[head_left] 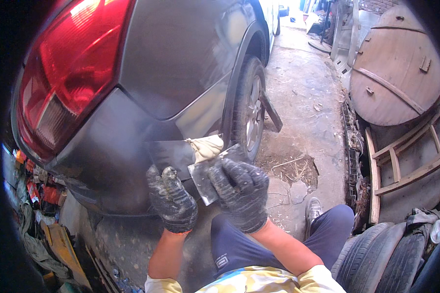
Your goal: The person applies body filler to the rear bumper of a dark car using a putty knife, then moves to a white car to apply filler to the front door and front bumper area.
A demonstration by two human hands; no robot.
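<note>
In the head view, the left hand (173,200), in a black knitted glove smeared with pale residue, grasps a dark, flat, rectangular plate (167,152) by its near edge, the thumb uppermost. The right hand (242,190), in a matching black glove, has its fingers clenched over a grey, flat metal scraper (200,184), whose bare face slants toward the near left. A thick, folded lump of cream-coloured paste (206,148) sits between the two tools, at the right end of the plate and just beyond the scraper; which of them bears most of its weight I cannot tell. Both hands are in front of the dark grey car bumper (102,132), below and to the right of the large red tail lamp (78,63); the black-tyred car wheel (249,107) stands on the far right of the paste. The step in hand looks like working the paste between plate and scraper. To do it well, I would hold the plate steady and nearly level, lay the scraper's edge low against it, and fold the lump inward in short, even strokes. Gathering the ragged rim often should guard against drips onto the concrete floor (298,73), and a light grip should suffice.
</note>
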